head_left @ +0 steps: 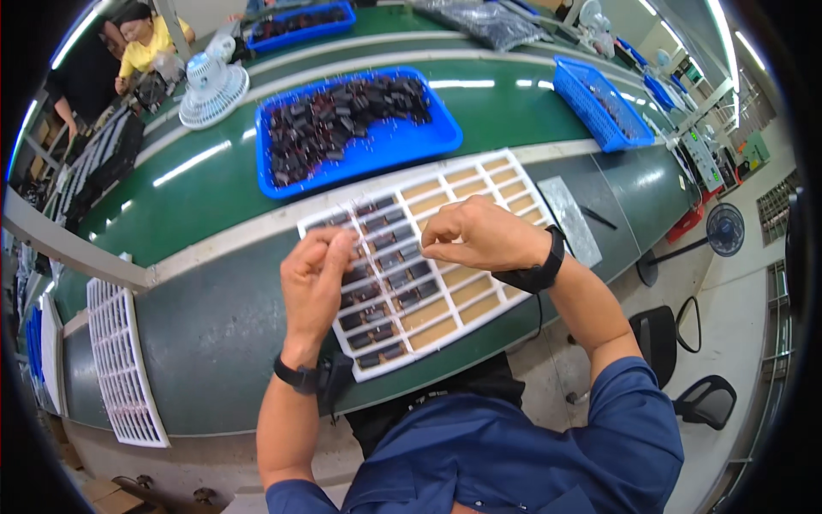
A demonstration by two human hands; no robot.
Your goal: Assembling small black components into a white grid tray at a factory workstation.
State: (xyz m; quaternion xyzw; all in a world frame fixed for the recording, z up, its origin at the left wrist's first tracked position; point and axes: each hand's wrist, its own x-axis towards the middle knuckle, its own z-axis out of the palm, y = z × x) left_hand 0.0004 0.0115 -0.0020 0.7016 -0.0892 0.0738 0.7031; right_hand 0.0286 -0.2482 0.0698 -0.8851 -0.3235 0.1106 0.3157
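A white divided tray (447, 300) lies on the dark green bench in front of me. Small black block-shaped parts with thin leads (417, 293) fill many of its left compartments, while the right ones show a tan bottom. Over the tray's left side is my left hand (315, 272), its thumb and fingers pinched together. My right hand (490, 236) hovers above the tray's right half with fingers curled and their tips together. Whatever either hand holds is too small or hidden to make out. Both wrists wear black bands.
Beyond the tray, a blue bin (407, 141) holds a heap of similar black parts. A blue basket (599, 107) stands right of it. A grey metal plate (569, 221) and a black tool (598, 217) lie at right; another white tray (128, 364) is at left. A co-worker (154, 43) sits far left.
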